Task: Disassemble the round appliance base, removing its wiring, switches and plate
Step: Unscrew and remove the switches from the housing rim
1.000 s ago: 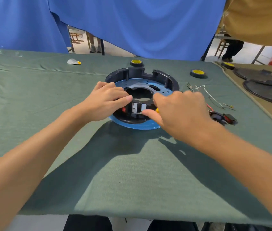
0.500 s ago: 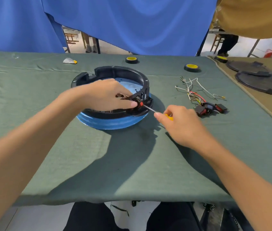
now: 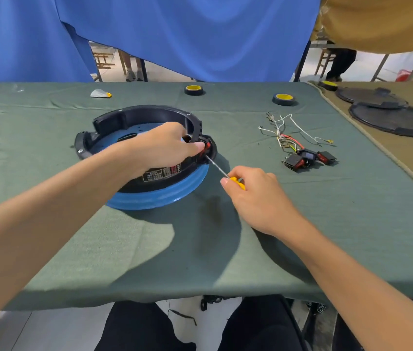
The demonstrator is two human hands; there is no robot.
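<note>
The round appliance base [image 3: 149, 196], a black ring over a blue plate, lies on the green cloth a little left of centre. My left hand [image 3: 161, 146] reaches over its right rim and grips the rim beside a red switch [image 3: 207, 147] still seated in the wall. My right hand [image 3: 253, 196] holds a yellow-handled screwdriver [image 3: 235, 182]; its thin shaft points up-left and its tip touches the switch area. A bundle of removed wiring [image 3: 286, 133] with three black-and-red switches [image 3: 306, 158] lies to the right on the cloth.
Two yellow-and-black tape rolls [image 3: 194, 90] [image 3: 283, 99] sit at the back. A small grey-and-yellow piece [image 3: 100, 93] lies back left. Two black round lids [image 3: 392, 119] rest on the brown cloth at far right. The table's front edge [image 3: 175, 295] runs just above my knees.
The base was turned and shifted left, so the switch wall now faces right. My right hand drew back from inside the ring to outside it, screwdriver tip at the switch.
</note>
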